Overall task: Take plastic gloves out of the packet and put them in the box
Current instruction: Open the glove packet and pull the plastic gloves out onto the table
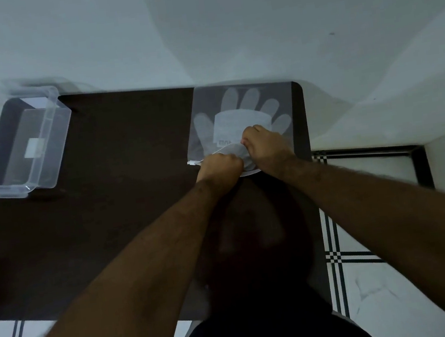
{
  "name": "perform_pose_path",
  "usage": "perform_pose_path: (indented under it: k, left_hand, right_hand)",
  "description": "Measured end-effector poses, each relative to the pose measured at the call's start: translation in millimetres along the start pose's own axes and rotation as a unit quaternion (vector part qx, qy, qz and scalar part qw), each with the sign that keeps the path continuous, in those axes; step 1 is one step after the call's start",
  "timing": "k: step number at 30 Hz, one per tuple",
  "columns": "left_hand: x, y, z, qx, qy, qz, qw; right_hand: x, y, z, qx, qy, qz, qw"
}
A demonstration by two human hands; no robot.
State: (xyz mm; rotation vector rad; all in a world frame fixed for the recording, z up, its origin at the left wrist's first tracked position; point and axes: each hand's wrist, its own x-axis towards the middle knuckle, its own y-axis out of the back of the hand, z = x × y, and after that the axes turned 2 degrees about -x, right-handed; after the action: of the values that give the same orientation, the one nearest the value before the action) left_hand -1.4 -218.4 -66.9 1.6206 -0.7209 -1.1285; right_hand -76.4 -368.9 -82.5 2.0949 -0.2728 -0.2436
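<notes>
I am gripping the near, open end of the packet (240,115) at the table's (128,140) far right corner, left hand (219,166) and right hand (263,146) both clenched on its mouth; gloves apparently not yet out. The box (51,111) is sitting empty, far left, bare tabletop between.

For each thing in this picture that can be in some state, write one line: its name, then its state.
packet of gloves: flat on the table's far right part, near edge pinched and being pulled open
gloves: inside the packet, none out
box: clear plastic, lidless, empty, at the table's far left corner
left hand: closed on the packet's near edge
right hand: closed on the same edge
table: dark, bare in the middle
</notes>
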Motion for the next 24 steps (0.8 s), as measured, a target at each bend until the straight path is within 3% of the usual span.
perform_pose_path:
  k: [10, 15, 24]
  left_hand:
    - [-2.1, -8.7, -7.3, -0.029, -0.013, 0.033, 0.999]
    - [-3.0, -6.4, -9.6, -0.037, -0.017, 0.031, 0.999]
    - [-2.8, -5.6, -15.0, -0.050, -0.026, 0.017, 0.998]
  right_hand:
    - [7.4, 3.8, 4.0, 0.002, 0.018, -0.002, 1.000]
    - [11.7, -2.2, 8.4, -0.038, -0.003, -0.077, 0.996]
    - [15.0, -6.4, 11.1, -0.032, -0.005, -0.084, 0.996]
